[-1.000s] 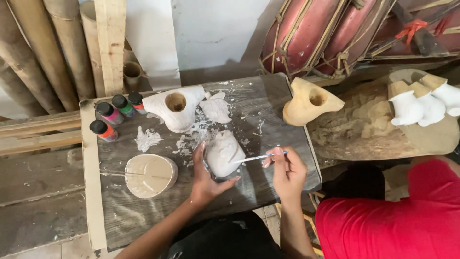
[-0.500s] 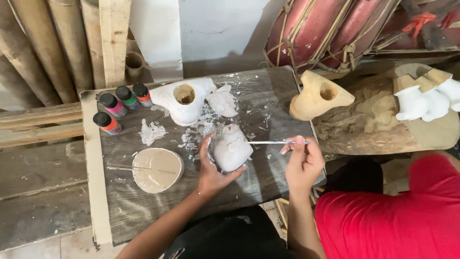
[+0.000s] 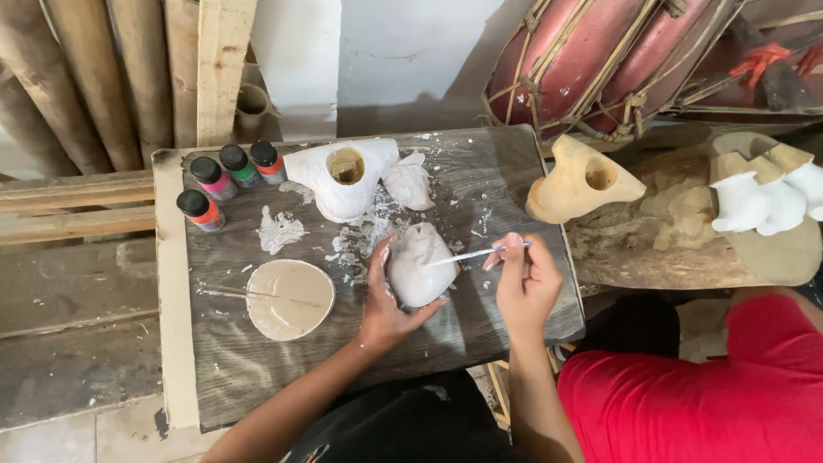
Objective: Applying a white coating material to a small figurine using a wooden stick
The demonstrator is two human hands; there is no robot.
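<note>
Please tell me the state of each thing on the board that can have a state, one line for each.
Small white figure: coated white, held by the left hand.
Thin brush: pinched in the right hand, tip on the figure.
Shallow bowl: holds pale paint, a stick across it.
Four paint bottles: upright, black caps on.
Large white figure: painted white, hollow opening up.
Bare wooden figure: unpainted.

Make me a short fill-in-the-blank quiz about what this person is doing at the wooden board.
1. The left hand steadies a carved piece painted ____.
2. The right hand holds a thin ____ whose tip touches that piece.
3. Left of the piece sits a round bowl of pale ____.
4. The capped paint bottles at the board's far left number ____.

Missing words: white; brush; paint; four
</note>
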